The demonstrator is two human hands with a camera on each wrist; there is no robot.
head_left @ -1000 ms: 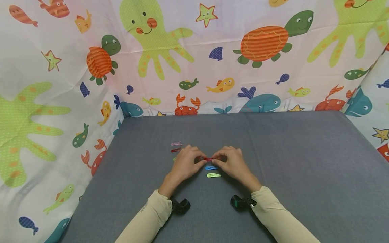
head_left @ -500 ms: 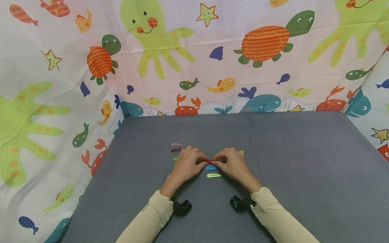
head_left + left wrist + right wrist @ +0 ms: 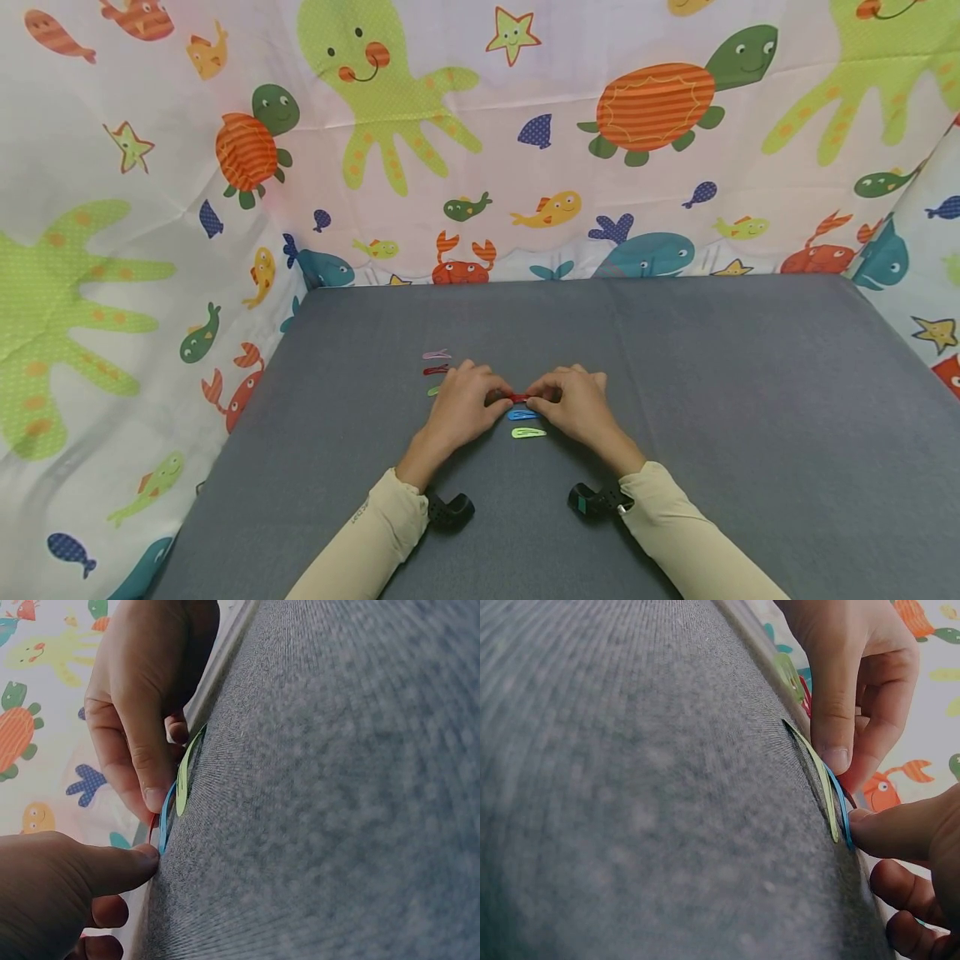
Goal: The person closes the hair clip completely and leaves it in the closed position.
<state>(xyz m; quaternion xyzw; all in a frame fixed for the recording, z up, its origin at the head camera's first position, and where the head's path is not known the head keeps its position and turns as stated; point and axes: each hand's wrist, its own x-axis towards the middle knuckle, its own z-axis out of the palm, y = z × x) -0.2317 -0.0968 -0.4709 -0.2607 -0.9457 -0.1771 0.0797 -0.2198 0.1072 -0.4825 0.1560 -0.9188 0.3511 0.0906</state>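
Between the fingertips of both hands lies a red snap hair clip (image 3: 519, 398), low over the grey table. My left hand (image 3: 467, 408) pinches its left end and my right hand (image 3: 576, 407) its right end. Just on the near side is a blue hair clip (image 3: 522, 414), close to the fingertips, and nearer still a light green hair clip (image 3: 528, 432). In the left wrist view, the fingers largely hide the red clip; the blue clip (image 3: 166, 817) and green clip (image 3: 186, 776) show beside it.
Left of the hands, a pink hair clip (image 3: 436, 354), a dark red hair clip (image 3: 436, 369) and a green hair clip (image 3: 432, 391) form a column; the left hand partly covers the green one. A sea-animal-print curtain (image 3: 420, 208) borders the grey table (image 3: 712, 400).
Both hands have shifted slightly toward the person with the red hair clip, bringing it closer to the blue one. During the last half second they have hardly moved.
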